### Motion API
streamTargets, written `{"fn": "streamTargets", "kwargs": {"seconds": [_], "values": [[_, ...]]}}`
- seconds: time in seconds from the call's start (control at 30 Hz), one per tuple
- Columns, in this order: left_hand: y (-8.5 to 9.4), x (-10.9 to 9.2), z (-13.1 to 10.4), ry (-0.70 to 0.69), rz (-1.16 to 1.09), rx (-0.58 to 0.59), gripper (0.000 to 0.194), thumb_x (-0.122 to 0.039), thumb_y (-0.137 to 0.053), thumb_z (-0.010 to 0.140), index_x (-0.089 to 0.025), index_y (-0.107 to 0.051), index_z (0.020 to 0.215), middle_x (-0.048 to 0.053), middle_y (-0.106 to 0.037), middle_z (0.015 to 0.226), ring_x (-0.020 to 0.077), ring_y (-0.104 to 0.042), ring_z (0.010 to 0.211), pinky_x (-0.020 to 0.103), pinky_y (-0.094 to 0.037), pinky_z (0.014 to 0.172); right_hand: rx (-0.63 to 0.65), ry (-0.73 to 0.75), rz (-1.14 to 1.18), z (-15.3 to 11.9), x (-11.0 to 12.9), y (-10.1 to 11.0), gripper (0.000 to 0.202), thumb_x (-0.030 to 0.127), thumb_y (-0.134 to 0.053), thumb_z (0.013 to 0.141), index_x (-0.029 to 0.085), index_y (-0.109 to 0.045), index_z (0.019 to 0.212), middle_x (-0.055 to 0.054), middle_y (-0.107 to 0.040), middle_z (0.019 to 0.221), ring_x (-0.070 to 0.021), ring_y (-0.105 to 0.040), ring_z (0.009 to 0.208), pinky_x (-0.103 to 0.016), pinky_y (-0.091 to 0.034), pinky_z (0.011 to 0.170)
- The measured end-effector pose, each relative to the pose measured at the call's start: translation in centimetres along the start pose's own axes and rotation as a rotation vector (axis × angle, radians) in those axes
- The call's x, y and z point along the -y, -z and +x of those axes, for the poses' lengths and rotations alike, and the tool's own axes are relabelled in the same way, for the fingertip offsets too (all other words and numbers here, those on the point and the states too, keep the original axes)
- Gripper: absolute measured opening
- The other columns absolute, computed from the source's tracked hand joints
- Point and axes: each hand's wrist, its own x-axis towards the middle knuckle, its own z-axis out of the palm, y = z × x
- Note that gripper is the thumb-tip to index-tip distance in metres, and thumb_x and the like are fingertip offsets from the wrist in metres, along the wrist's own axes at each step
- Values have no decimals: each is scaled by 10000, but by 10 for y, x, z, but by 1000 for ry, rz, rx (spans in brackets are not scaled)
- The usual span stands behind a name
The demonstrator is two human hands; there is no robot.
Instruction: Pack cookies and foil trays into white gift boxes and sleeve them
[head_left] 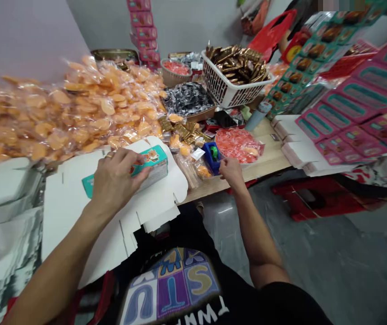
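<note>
My left hand [117,178] is wrapped over a small teal box [154,159] with a cartoon print, which lies on flat white cardboard blanks [68,203]. At the right, my right hand [231,172] is closed at the front edge of a blue tape dispenser [211,159] with a green roll. Its fingertips are pinched together, and what they hold is too small to make out. A pile of red packets [237,144] is just beyond it.
Bagged orange pieces [78,108] heap along the back left. Behind stand a white basket [227,85] of gold packets and a box of black packets [188,99]. Stacked pink boxes [352,104] rise at the right, near a red stool [315,198].
</note>
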Motion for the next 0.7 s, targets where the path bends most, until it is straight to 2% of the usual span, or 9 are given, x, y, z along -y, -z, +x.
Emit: {"fn": "streamTargets", "kwargs": {"seconds": [0.1,0.23,0.33,0.47,0.6,0.7], "values": [[-2,0,-3,-23,-17,-19,267,-524,-683,1084,-266,-741,1047,100,-768,1107,319,-723,954,469,-549,865,17,-165,42,8,-8,-2,143,254,-724,932,203,-701,801,-2,-600,537,-184,-651,487,-292,-573,535],[-3,0,-6,-15,-51,-26,214,-489,-696,1072,-283,-752,1071,100,-765,1158,322,-719,966,500,-565,905,45,-261,133,7,-6,-9,168,231,-734,923,197,-662,775,4,-619,529,-172,-643,458,-256,-531,482],[-3,1,-9,-25,-53,-42,150,-441,-705,1069,-301,-754,1092,98,-771,1205,333,-723,1008,523,-568,936,73,-266,244,4,-5,-7,162,259,-765,913,193,-648,823,4,-679,612,-157,-679,513,-237,-562,518],[-5,3,-9,-34,-37,-39,134,-437,-732,1053,-307,-747,1080,99,-771,1189,341,-723,1036,525,-575,935,63,-232,363,-10,-11,-6,264,369,-808,899,222,-591,873,18,-710,712,-157,-739,630,-254,-631,625],[-8,2,-7,-39,-36,-38,145,-446,-725,1067,-308,-753,1101,95,-780,1177,342,-735,1035,537,-584,941,40,-199,360,-25,-21,-12,349,361,-790,843,245,-480,732,21,-656,707,-174,-747,726,-329,-683,768],[4,0,-13,-37,-42,-52,199,-498,-691,1090,-325,-773,1141,99,-782,1274,372,-736,1170,581,-586,998,31,-131,280,-32,-25,-8,381,380,-764,810,262,-431,668,5,-638,729,-191,-709,751,-380,-678,802]]}}
